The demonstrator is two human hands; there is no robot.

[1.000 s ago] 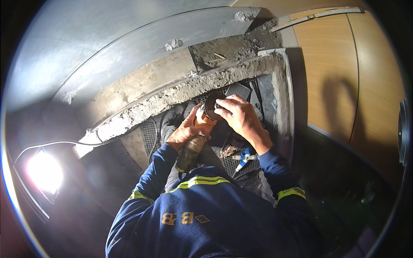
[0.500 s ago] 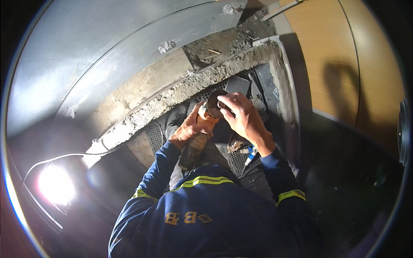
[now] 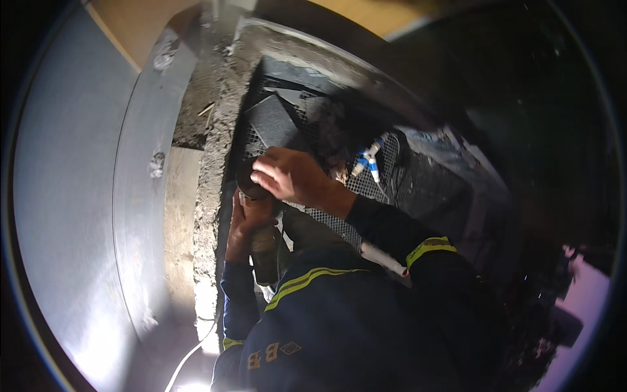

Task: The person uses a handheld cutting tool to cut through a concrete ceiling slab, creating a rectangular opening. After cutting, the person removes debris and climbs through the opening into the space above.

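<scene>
My left hand (image 3: 240,222) is wrapped round the head end of an angle grinder (image 3: 264,253), whose dark body points back toward my lap. A dark round disc (image 3: 245,175) sits on the grinder's far end, facing up. My right hand (image 3: 294,178) lies over the disc, its fingers bent together at the disc's centre. Whatever those fingertips pinch is hidden beneath them. Both hands are in shadow, just right of a rough concrete edge.
The broken concrete ledge (image 3: 212,157) runs along the left, beside a grey metal panel (image 3: 78,176). Blue and white cable connectors (image 3: 369,161) lie on black mesh matting (image 3: 336,223). A dark grey slab (image 3: 274,121) rests beyond my hands. A white cable (image 3: 189,359) crosses at lower left.
The view has swung to the right, so the ledge now stands nearly upright on the left and the lamp sits at the lower edge. Both hands remain at the grinder and its disc.
</scene>
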